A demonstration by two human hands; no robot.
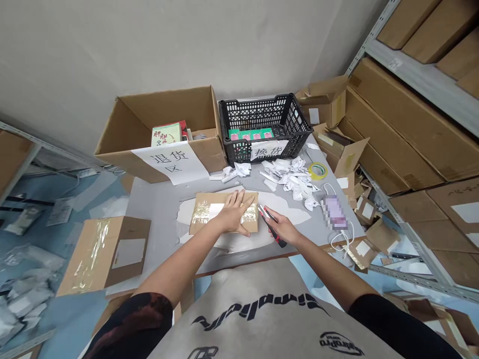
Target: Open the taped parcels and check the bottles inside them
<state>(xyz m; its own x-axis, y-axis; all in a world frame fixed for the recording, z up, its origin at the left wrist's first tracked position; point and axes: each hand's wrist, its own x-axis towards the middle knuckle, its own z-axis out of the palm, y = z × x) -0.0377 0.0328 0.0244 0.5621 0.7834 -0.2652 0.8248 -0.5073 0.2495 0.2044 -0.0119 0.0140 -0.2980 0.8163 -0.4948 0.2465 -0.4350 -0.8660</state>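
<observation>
A small brown cardboard box lies flat on the table in front of me, sealed with shiny clear tape and bearing a white label. My left hand rests on its top with fingers spread, pressing over the tape and label. Just right of the box, my right hand is closed around a red and black box cutter. The cutter's tip points up and left, close to the box's right edge; whether it touches the box I cannot tell.
Behind stand a large open carton holding books and a black plastic crate with green packets. Crumpled paper, a yellow tape roll and a phone with cable lie right. A taped carton sits left.
</observation>
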